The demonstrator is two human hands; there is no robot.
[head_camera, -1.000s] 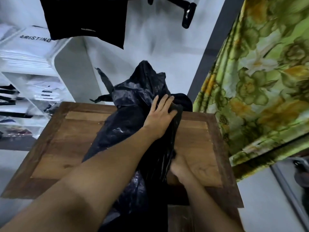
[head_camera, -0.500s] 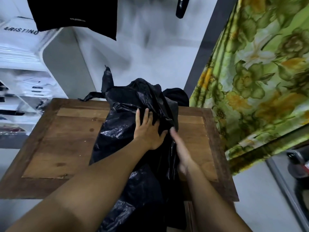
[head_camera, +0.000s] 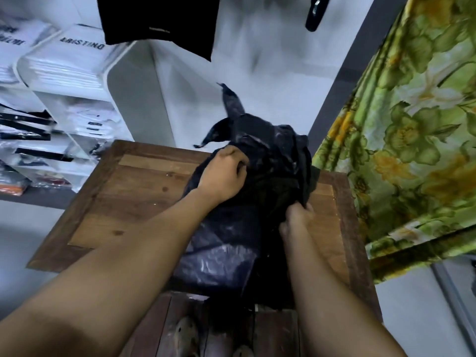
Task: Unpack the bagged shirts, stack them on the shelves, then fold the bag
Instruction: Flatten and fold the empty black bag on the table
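A black plastic bag lies crumpled on the wooden table, reaching its near edge. The left hand fists the bag's far end; the right hand clutches its right side. Opposing tugs could tear the thin plastic or drag it off.

This is a clothing shop or its stockroom. At the far left a white shelf unit holds stacks of folded shirts in clear bags, with flat white packs printed ARISTINO on top. A black garment hangs overhead, and a green floral curtain hangs at the right.
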